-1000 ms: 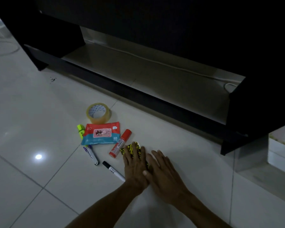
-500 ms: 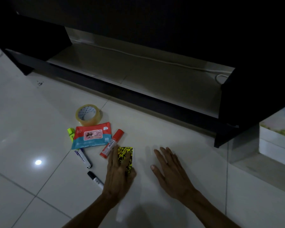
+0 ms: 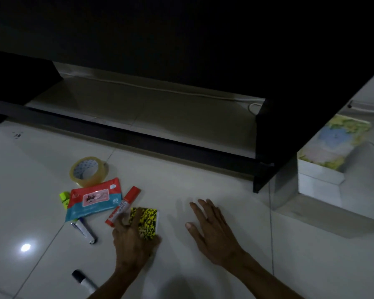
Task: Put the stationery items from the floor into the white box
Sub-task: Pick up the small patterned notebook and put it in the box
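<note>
**One number legible, the rest blurred**

The wipes pack (image 3: 95, 198) is showing a pale "80" near the lower right corner of its red-and-teal front. The red marker (image 3: 125, 205) is carrying red lettering along its white barrel, which is coming out too blurred to read.

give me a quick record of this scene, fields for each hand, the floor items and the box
left hand: fingers curled over the yellow-and-black pad, thumb at its near corner
right hand: flat on the tiled floor, holding nothing
loose items: tape roll, wipes pack, red marker, green highlighter, pen, black marker
white box: far right, beside the dark cabinet, flowered top
box contents: not visible
</note>
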